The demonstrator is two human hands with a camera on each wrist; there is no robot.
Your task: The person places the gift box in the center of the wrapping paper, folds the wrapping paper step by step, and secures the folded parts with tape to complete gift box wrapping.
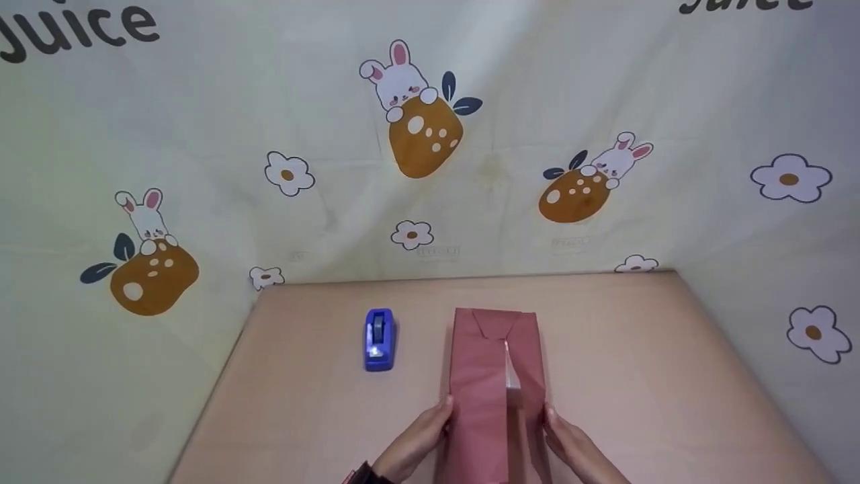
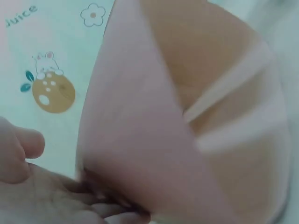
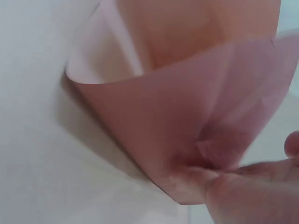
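Neither hand closes round anything: the left hand [image 1: 416, 435] and right hand [image 1: 576, 444] lie against opposite sides of the red paper wrapper [image 1: 478, 417], thumbs apart from it in the wrist views. The wrapper runs from near the desk's [image 1: 302, 417] far edge towards the near one. Its long front gap could widen if the hands ease off; squeezing too hard might crease the hollow near end. The blue tape dispenser [image 1: 379, 349], towards the far-left corner, looks safe from a knock

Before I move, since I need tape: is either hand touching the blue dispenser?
No, the blue dispenser stands apart on the table; the left hand and right hand touch the red paper.
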